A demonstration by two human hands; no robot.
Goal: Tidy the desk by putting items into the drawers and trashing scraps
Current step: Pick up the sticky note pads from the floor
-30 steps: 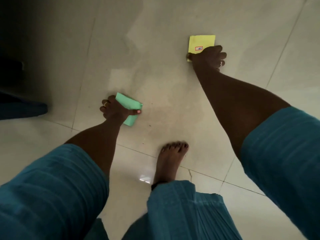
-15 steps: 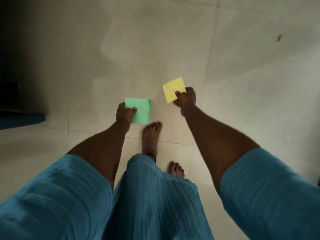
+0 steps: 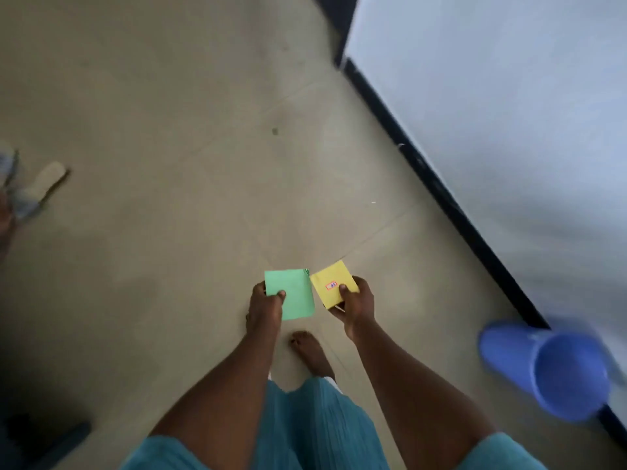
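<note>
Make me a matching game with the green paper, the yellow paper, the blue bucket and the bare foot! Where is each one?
Things
1. green paper
2. yellow paper
3. blue bucket
4. bare foot

Places
A. next to the wall
B. held in the left hand
C. on the floor, just below both papers in the picture
D. held in the right hand

Right pairs: 1-B, 2-D, 3-A, 4-C
</note>
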